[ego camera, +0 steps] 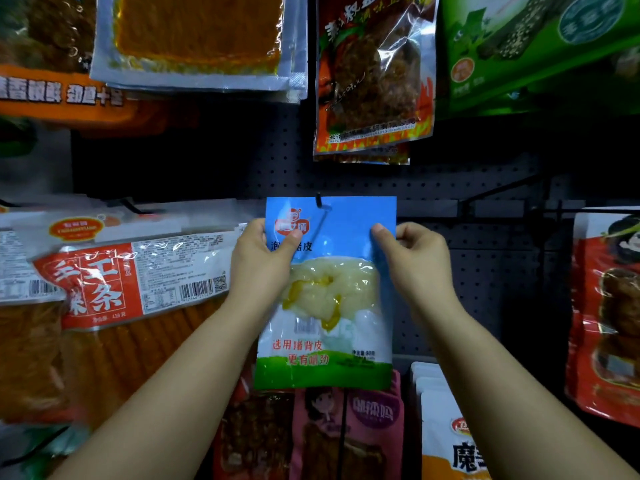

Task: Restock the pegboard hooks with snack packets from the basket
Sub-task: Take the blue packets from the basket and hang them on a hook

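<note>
Both hands are gripping the blue snack packet (327, 289) — left hand (258, 258) pinching its left edge, right hand (412, 254) its right — its top sitting at the hook (319, 199).

The blue snack packet (329, 292) was glossy plastic film with a clear window, the pegboard (485, 271) matt dark perforated metal, the hook (319, 199) black.
</note>
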